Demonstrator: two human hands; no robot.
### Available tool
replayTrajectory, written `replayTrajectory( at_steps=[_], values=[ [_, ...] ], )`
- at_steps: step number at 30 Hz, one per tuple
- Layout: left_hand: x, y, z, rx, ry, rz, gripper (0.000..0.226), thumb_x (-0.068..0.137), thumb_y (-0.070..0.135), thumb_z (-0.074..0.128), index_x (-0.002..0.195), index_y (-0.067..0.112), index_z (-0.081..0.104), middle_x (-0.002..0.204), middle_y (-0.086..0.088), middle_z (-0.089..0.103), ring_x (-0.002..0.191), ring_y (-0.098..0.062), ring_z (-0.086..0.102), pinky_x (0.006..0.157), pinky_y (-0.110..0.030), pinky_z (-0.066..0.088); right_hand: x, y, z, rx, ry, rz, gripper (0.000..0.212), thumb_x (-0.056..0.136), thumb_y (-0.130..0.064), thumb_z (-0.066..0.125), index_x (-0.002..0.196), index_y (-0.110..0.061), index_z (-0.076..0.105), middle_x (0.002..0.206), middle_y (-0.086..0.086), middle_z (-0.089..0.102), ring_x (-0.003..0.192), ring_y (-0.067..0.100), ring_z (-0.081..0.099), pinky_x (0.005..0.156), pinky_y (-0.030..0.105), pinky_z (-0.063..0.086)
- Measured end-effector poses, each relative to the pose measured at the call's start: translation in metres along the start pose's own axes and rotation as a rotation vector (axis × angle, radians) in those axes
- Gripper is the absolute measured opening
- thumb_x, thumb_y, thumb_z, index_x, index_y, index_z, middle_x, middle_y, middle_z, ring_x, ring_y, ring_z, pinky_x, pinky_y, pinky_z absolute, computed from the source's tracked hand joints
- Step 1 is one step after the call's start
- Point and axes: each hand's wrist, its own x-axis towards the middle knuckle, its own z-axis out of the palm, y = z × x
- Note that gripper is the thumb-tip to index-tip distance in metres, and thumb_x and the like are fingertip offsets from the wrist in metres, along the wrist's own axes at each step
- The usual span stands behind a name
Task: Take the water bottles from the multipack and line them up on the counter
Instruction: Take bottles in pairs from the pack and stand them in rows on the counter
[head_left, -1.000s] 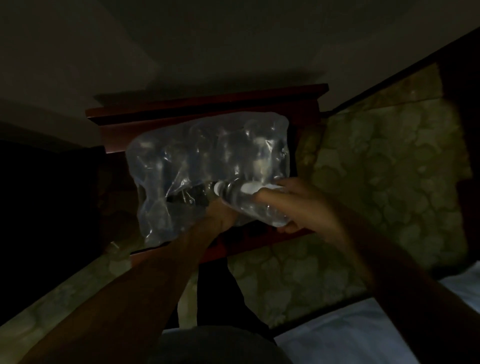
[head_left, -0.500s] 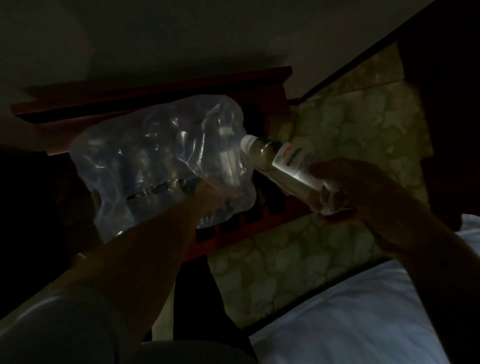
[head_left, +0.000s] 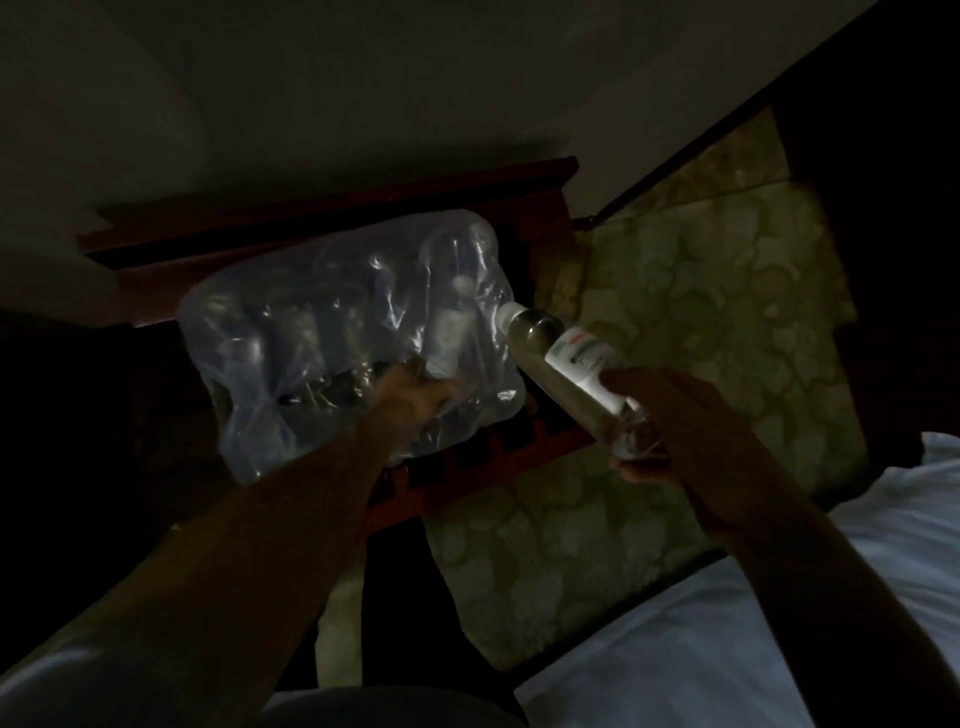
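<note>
A: Item one, water bottle (head_left: 563, 364): held tilted in the right hand (head_left: 670, 415), white cap toward the multipack (head_left: 353, 343). Label noted as white with red and green marks; its wording cannot be read.

B: Item two?

A: Multipack, clear wrap, set on a dark red wooden stand (head_left: 498, 457), gripped at its near edge by the left hand (head_left: 410, 397). Patterned floor (head_left: 701, 322) lies open at right. Bottles inside are dim and uncountable.

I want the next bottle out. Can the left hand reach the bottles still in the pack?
Probably yes: the left hand already rests at the pack, by a dark gap in the wrap. The right hand holds the bottle aside.
</note>
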Motion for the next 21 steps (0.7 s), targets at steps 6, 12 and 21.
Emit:
replayTrajectory(
  at_steps=[6,12,21],
  values=[
    [-0.043,-0.010,-0.033,-0.029,0.186,-0.027,0.048,0.082,0.045,0.069,0.112,0.008,0.065,0.104,-0.010,0.068,0.087,-0.023,0.067,0.067,-0.031,0.055,-0.012,0.008,0.026,0.190,0.028,0.163,0.032,0.087,-0.028,0.066,0.114,-0.014,0.055,0.098,0.009,0.060,0.079,0.023,0.063,0.059,0.031,0.053],
    [-0.095,-0.029,-0.054,-0.411,0.102,-0.092,0.031,0.083,0.022,0.076,0.109,0.007,0.068,0.100,-0.013,0.072,0.076,-0.022,0.067,0.060,-0.031,0.054,-0.032,0.019,0.061,0.308,0.029,0.155,0.014,0.088,-0.028,0.064,0.095,-0.018,0.058,0.095,0.013,0.063,0.078,0.025,0.062,0.062,0.033,0.054],
    [-0.198,-0.017,-0.098,-0.545,-0.103,-0.081,0.029,0.088,0.030,0.069,0.105,0.007,0.068,0.081,-0.009,0.073,0.064,-0.016,0.061,0.052,-0.025,0.047,-0.079,0.015,0.102,0.291,0.012,0.021,0.013,0.087,-0.032,0.064,0.088,-0.022,0.057,0.093,0.009,0.064,0.086,0.026,0.063,0.070,0.033,0.054]
  ],
)
